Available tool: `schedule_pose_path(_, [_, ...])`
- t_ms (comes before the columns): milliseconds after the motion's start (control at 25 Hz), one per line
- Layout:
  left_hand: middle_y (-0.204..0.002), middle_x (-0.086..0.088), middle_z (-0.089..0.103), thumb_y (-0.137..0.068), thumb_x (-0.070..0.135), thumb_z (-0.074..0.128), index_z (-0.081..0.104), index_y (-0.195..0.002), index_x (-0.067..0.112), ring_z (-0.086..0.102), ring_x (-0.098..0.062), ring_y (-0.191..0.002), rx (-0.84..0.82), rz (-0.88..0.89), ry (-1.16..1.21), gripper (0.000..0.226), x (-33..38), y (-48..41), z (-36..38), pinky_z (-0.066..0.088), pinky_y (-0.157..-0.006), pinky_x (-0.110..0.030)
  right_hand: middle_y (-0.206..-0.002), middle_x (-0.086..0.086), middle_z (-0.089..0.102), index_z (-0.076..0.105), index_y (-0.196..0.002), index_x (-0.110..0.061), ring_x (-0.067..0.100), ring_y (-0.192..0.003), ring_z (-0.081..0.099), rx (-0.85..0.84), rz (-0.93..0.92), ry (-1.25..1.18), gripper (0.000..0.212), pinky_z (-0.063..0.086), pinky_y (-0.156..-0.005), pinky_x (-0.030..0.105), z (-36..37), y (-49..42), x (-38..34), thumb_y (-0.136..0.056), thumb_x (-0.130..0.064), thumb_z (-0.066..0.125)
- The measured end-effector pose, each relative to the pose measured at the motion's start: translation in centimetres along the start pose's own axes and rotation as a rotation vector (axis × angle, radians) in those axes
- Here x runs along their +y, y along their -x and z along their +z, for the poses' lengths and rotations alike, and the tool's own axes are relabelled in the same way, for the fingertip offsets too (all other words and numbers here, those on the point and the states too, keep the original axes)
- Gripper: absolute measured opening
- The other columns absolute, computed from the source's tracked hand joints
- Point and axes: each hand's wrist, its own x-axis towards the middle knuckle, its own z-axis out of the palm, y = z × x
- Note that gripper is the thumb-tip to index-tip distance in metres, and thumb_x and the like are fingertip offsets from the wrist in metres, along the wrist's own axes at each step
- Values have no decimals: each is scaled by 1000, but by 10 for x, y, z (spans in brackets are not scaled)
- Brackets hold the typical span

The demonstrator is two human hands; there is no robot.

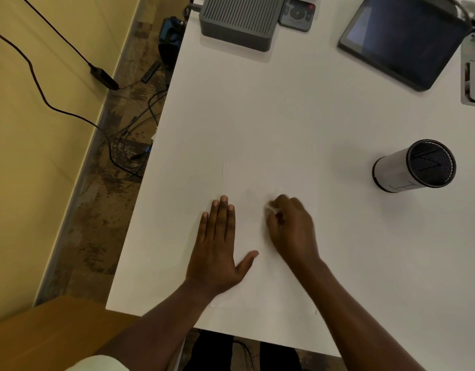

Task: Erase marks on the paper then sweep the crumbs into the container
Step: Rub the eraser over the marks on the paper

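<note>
The head view looks down on a white table (338, 108) where a sheet of paper (271, 277) lies under both hands, its edges only faintly visible against the tabletop. The left hand (217, 245) is spread flat on the sheet's left side, fingers together and thumb splayed out, holding nothing and seemingly pinning the paper in place. Just to its right, the right hand (292, 228) is curled closed around a small white eraser (272, 209), which peeks out at the fingertips and sits against the paper. This hand is slightly blurred, which suggests rubbing, so the task appears to be in its first stage: erasing. Any marks on the paper are too faint to make out, apart from a slight smudged patch just beyond the right hand's fingers, so how much remains to be erased cannot be judged. No crumbs can be seen at this sharpness. The sweeping step looks not yet begun; the container (415, 166), a grey cylinder with a dark mesh opening, lies on its side well off to the right of the right hand and farther away. There is a line pattern on the container's side and another inside its mouth, but neither reads as words. No brand or legible writing shows anywhere.
</note>
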Motion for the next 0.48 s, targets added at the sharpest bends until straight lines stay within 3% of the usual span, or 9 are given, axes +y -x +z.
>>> schedule_pose_path(120, [-171, -20, -5, -96, 68, 34, 4, -161, 1, -4, -33, -160, 2, 18, -11, 98, -1, 0, -1, 18, -128, -54, -88, 2, 56, 61, -99, -15, 18, -72, 54, -226, -190, 26, 8, 47, -61, 30, 13, 36, -17, -92, -12, 61])
schedule_pose_path(160, [-171, -19, -5, -96, 69, 33, 3, -161, 1, -5, -33, -160, 3, 16, -16, 99, -1, 0, 0, 17, -128, -54, -88, 1, 56, 60, -100, -15, 17, -72, 54, -215, -163, 24, 9, 44, -61, 29, 9, 30, -11, -91, -13, 62])
schedule_pose_path(280, [-171, -17, -8, -95, 74, 33, 0, -161, 2, -7, -32, -160, -11, -5, -21, 103, 1, 0, 0, 12, -130, -51, -85, -1, 56, 59, -96, -15, 16, -69, 54, 22, 48, 3, 7, 37, -59, 25, -5, -3, 6, -92, -14, 64])
schedule_pose_path(480, [-171, -19, -7, -96, 70, 18, 2, -161, 1, -5, -33, -160, -15, 4, -15, 95, 0, 0, -1, 18, -128, -55, -87, -1, 56, 60, -101, -17, 15, -72, 54, -163, -107, -7, 9, 47, -60, 27, 22, 42, -22, -93, -15, 61])
